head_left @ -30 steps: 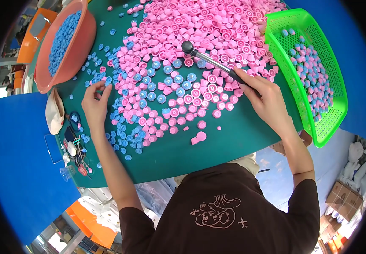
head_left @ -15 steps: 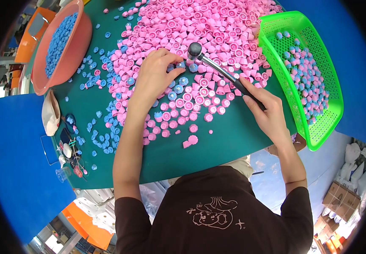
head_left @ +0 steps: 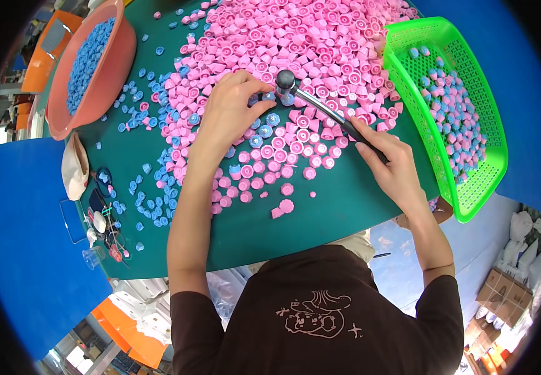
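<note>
On the table (head_left: 320,219), I see the pink cups (head_left: 295,37) mostly uncapped, the basket (head_left: 420,119) partly filled; left hand (head_left: 231,103) pinches a blue cap (head_left: 268,97), right hand (head_left: 392,153) grips the hammer (head_left: 320,106).

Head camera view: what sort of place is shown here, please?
Probably a workshop for assembling parts by hand: a heap of pink pieces lies on a green table, the right hand holds a hammer, and a green basket holds many pink-and-blue pieces.

A green tabletop (head_left: 326,231) spreads under the grip of the right hand (head_left: 392,156). Below the grip lies pale floor (head_left: 411,240); lower right, a cardboard box (head_left: 505,294). Far left, a blue surface (head_left: 33,219) catches even light.
</note>
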### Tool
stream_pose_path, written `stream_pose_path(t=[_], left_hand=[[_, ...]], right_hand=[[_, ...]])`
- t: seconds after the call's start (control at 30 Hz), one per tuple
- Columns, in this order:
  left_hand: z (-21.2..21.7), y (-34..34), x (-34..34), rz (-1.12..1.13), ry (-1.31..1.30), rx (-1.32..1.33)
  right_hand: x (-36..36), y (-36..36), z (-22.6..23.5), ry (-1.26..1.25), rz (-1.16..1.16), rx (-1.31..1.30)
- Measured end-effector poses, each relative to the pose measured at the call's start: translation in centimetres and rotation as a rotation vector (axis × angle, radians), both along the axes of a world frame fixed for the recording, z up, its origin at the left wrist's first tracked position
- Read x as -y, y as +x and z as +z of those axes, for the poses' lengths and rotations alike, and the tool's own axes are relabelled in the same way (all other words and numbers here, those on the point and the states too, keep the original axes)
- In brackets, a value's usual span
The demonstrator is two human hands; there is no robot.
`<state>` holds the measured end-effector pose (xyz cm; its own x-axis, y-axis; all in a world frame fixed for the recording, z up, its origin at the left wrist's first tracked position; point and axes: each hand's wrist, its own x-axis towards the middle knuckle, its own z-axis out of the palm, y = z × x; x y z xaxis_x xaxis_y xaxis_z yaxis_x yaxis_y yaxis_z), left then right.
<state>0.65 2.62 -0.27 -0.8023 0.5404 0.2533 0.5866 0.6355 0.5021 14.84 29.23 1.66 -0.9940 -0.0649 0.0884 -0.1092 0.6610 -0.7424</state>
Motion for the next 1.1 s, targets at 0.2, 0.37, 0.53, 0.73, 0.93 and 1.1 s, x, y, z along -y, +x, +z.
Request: stream_pose_path(t=[0.2,0.37,0.53,0.73,0.93,1.1], left_hand=[[2.1,0.2,1.1,0.047,0.045,0.023],[4.6,1.1,6.2,0.343,0.173,-0.009],[5.2,2.7,14.8,0.605,0.121,-0.019],[2.5,4.3,18.6,0.522,-0.050,0.115],[2.5,5.0,17.1,0.391,-0.103,0.291],[2.1,5.2,17.3,0.421,-0.094,0.230]], right_hand=[[1.5,-0.3,0.9,-0.001,0.028,-0.099],[2.1,-1.2,0.3,0.113,0.115,-0.040],[1.6,-1.2,-0.1,-0.037,0.054,-0.102],[1.7,-1.6,0.0,-0.075,-0.035,0.008],[1.9,-1.5,0.0,-0.081,-0.015,-0.005],[1.9,-1.5,0.3,-0.097,-0.024,-0.028]])
